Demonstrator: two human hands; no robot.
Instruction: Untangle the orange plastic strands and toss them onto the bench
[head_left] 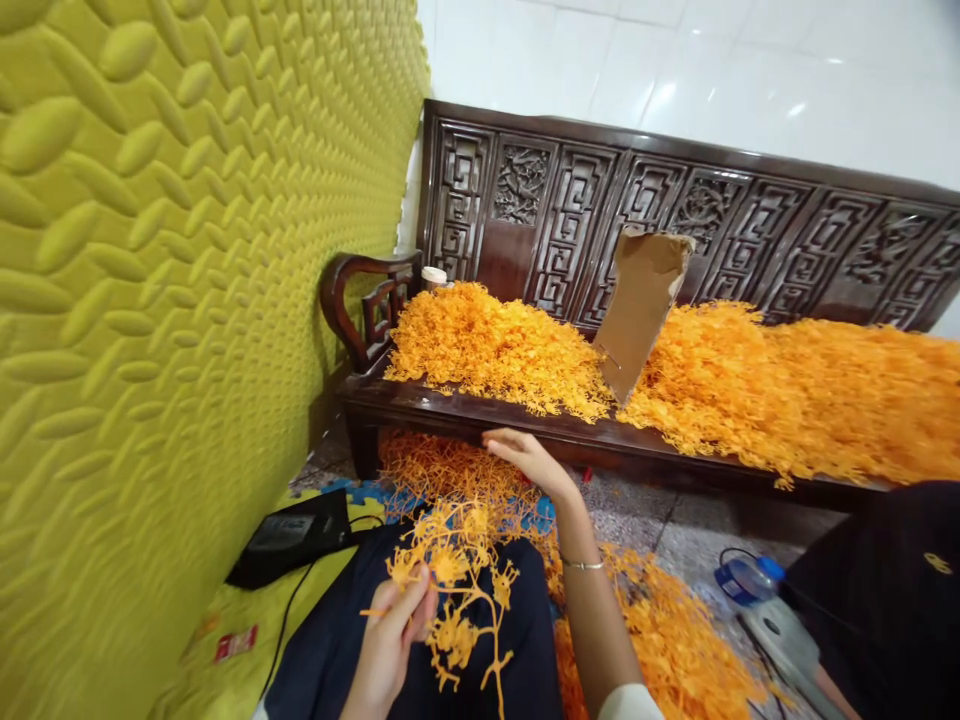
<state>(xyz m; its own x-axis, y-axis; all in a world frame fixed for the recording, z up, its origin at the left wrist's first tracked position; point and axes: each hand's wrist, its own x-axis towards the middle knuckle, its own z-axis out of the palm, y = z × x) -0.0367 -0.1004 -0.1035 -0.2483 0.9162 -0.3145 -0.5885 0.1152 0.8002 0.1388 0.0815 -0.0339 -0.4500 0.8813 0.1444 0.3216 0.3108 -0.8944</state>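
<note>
My left hand (397,625) is closed round the stem of an orange plastic branch (454,640), a thin forked piece with small flower-like clusters, above my lap. My right hand (525,458) reaches to the front edge of the dark wooden bench (450,408), its fingers stretched out and nothing visible in them. Just beyond it on the seat lies a pile of small orange plastic pieces (495,345). Under the bench and in front of it lie heaps of bare orange branches (442,470).
A cardboard sheet (645,300) stands between the left pile and a larger orange pile (750,385). Yellow padding (210,250) rises on my left, above a black device (289,540) with a cable. At right sit a person in dark clothing (885,590) and a blue-capped bottle (750,580).
</note>
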